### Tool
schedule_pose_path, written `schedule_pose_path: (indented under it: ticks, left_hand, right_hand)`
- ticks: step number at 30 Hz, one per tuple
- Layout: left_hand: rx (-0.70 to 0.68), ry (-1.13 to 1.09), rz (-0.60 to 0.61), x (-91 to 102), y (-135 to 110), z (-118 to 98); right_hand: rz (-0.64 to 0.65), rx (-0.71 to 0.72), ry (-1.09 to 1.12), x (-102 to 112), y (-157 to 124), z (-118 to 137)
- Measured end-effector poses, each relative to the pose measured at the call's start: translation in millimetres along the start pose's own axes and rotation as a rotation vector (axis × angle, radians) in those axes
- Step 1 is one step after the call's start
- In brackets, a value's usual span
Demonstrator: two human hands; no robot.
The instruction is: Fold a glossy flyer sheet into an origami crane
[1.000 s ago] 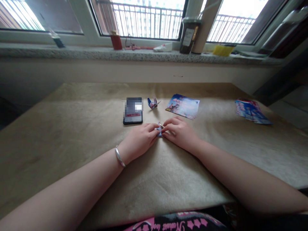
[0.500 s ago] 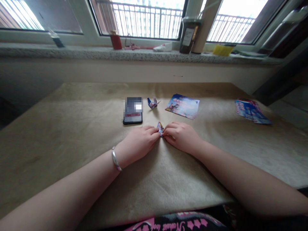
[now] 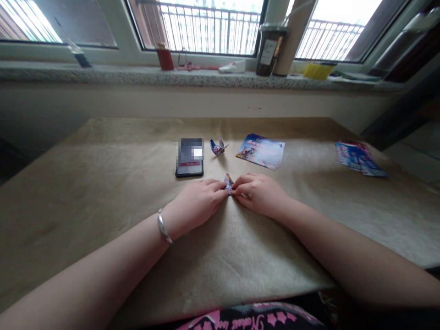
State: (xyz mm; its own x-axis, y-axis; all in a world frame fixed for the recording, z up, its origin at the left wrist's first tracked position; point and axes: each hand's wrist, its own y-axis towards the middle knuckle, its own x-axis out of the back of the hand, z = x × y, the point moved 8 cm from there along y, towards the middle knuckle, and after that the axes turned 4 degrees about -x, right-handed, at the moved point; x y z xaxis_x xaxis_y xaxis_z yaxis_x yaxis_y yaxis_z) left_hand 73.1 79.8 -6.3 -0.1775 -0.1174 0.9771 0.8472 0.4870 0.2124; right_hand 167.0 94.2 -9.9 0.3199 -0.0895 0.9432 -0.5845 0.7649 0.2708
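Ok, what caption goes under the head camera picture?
The left hand and right hand pinch a folded paper on the tan table, beside a phone and paper crane.

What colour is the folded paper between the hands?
The folded paper is blue with pink-white print; head view shows it.

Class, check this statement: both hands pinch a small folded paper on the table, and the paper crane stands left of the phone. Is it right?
Not quite. The head view shows the paper crane right of the phone, between it and a printed sheet. The rest holds: the left hand and right hand pinch the small folded paper.
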Motion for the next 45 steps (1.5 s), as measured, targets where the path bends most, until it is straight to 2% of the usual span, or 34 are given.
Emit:
schedule_pose_path:
  ticks: [7,14,22,29,38,45]
  left_hand:
    - [0.012,-0.084,-0.053,-2.8,-4,14]
    - [0.014,-0.217,-0.118,-2.8,-3,19]
    - [0.037,-0.187,-0.174,-0.9,-4,15]
    - [0.114,-0.147,-0.059,-6.1,-2,19]
    - [0.102,-0.017,-0.029,-3.5,0,16]
    - [0.057,0.004,-0.039,-1.9,0,13]
  right_hand:
    - [-0.039,0.021,0.189,0,-2,-11]
    - [-0.060,0.061,0.123,2,-2,-9]
    - [-0.098,0.020,0.071,3,1,-20]
    - [-0.091,0.002,0.104,6,0,-15]
    - [-0.017,0.005,0.104,4,0,-10]
    - [-0.029,0.060,0.126,7,-3,0]
